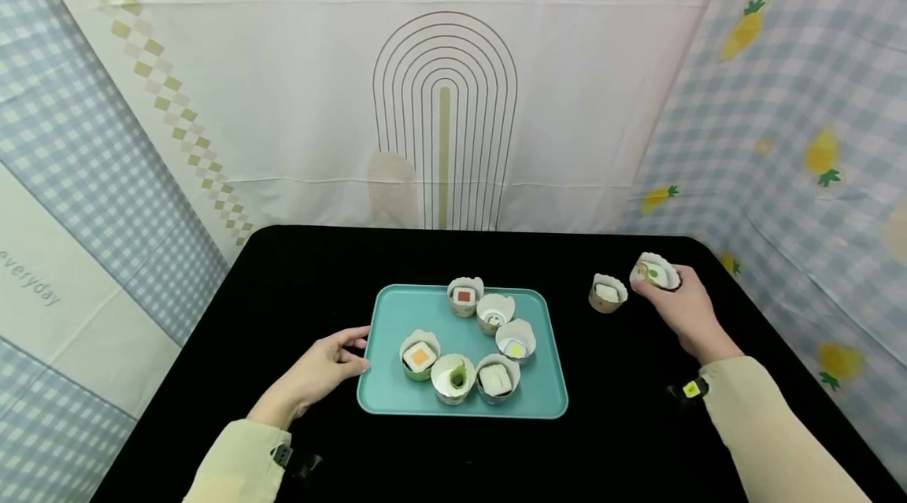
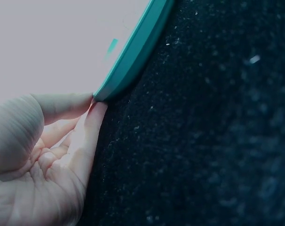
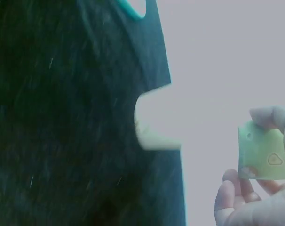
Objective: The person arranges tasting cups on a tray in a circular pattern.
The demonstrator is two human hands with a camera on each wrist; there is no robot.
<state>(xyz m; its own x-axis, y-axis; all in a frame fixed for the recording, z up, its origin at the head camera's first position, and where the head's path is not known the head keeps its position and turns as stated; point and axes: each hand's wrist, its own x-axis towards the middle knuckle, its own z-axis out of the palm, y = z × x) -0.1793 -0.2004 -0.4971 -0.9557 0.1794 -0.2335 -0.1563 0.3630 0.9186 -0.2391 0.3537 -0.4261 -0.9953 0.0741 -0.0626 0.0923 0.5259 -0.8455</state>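
My left hand (image 1: 322, 369) is at the left rim of a teal tray (image 1: 386, 306). In the left wrist view its thumb and a finger pinch the tray's edge (image 2: 133, 52). At the right, my right hand (image 1: 686, 310) holds a paper baking cup (image 1: 653, 272) with a white piece and a green leaf-like bit inside. The right wrist view shows this cup as pale green with a printed pattern (image 3: 274, 159), gripped between thumb and fingers. Just left of it on the table stands another paper cup (image 1: 607, 294) with a white piece in it.
Several paper cups stand on the tray, among them one with a red-topped piece (image 1: 464, 297), one with an orange-topped piece (image 1: 420, 356) and one with a green curl (image 1: 458, 375). The black table (image 1: 312, 267) meets patterned curtains (image 1: 305, 94) at the back and sides.
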